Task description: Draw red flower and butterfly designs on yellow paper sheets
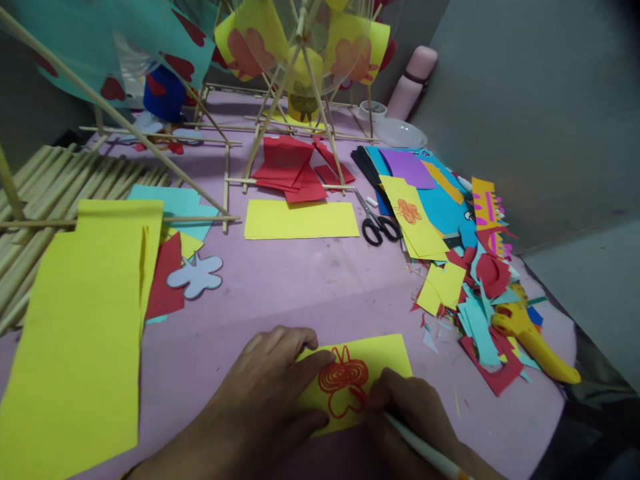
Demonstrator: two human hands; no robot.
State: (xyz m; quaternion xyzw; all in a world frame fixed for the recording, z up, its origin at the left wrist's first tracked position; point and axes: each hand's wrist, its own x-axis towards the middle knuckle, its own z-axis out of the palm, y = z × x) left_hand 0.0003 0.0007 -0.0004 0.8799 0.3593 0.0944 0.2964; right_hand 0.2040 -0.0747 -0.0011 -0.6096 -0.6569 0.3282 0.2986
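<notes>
A small yellow paper point(393, 353) lies on the table in front of me. On it is a red butterfly drawing point(344, 375) with spiral-filled upper wings and a lower part that is partly coloured in. My left hand point(273, 387) rests with fingers apart over the paper's left side. In my right hand point(413, 407) is a white marker point(423, 447), slanting down to the right. The marker's tip is hidden behind my fingers, at the lower right of the drawing.
Black-handled scissors point(377, 223) lie beyond the paper, near a yellow strip point(303, 220) and red papers point(290, 167). Paper scraps and a yellow glue gun point(537, 340) are at right. Large yellow sheets point(85, 347) and bamboo sticks point(30, 267) fill the left; stick frames point(303, 87) stand behind.
</notes>
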